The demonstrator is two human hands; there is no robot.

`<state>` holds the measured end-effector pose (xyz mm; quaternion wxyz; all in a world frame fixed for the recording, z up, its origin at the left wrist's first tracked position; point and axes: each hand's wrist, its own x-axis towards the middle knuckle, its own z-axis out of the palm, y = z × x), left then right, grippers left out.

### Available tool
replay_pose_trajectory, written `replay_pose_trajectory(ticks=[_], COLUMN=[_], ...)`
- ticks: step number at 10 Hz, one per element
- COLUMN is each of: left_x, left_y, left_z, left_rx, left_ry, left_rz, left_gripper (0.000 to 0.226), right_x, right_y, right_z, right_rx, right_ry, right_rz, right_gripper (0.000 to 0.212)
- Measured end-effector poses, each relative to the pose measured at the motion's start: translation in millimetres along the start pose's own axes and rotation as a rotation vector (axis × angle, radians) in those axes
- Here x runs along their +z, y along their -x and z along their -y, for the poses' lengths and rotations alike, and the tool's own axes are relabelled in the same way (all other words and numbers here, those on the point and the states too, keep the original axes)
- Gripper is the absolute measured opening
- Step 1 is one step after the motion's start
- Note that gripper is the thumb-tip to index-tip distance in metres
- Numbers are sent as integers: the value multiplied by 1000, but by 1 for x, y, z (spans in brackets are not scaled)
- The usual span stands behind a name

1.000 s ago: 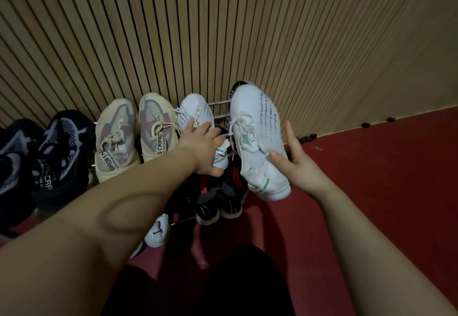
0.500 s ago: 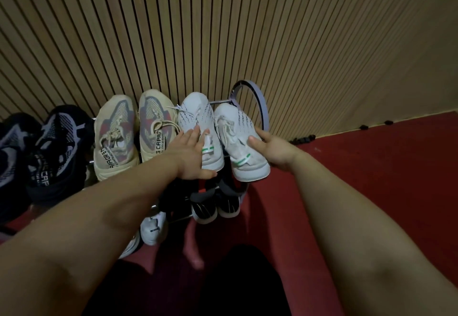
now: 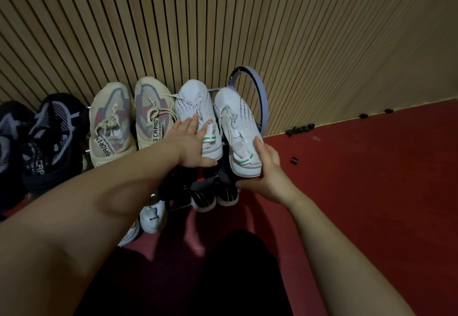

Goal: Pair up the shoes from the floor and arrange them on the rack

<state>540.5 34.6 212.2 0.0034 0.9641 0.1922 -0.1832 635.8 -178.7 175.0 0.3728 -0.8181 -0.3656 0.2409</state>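
As left hand (image 3: 190, 147) lies flat on first white shoe (image 3: 192, 97), right hand (image 3: 270, 177) grips second white shoe (image 3: 239, 115).

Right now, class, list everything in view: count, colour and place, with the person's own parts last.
rack: 1, grey, against wall
wall: 1, tan slats, behind
floor: 1, red, right
white sneakers: 2, white, green tabs, top shelf right
beige sneakers: 2, beige, top shelf, beside them
patterned sneakers: 2, black and white, far left
dark shoes: 2, black, below white pair
low white shoes: 2, white, rack's bottom left
bits: several, black, floor edge
left hand: 1, flat on left white sneaker
right hand: 1, fingers grip right white sneaker
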Motion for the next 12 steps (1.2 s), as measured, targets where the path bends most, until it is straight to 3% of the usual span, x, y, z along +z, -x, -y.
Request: replay_pose_trajectory(ticks=[1,2,6,9,11,12], left_x=[0,-1,4,-9,-3,-15], left_y=[0,2,2,-10,3,10], left_z=[-1,-1,-5,-10,-2,16], left_rx=[-4,-12,-35,8,64,-17], left_ry=[-7,-3,-26,39,57,-75], left_rz=[-5,1,-30,-12,-98,-62], left_gripper=[111,108,106,112,112,109], right_x=[5,-4,15,-4,-13,-10], right_y=[-7,-14,-51,-61,-53,-54], right_z=[-1,-7,13,21,39,53], right_rx=[-37,-72,-123,-91,-129,-168], right_ry=[101,48,346,423,896,828], right_rz=[-92,-82,-196,-45,-73,46], right_gripper=[96,88,73,77,89,99])
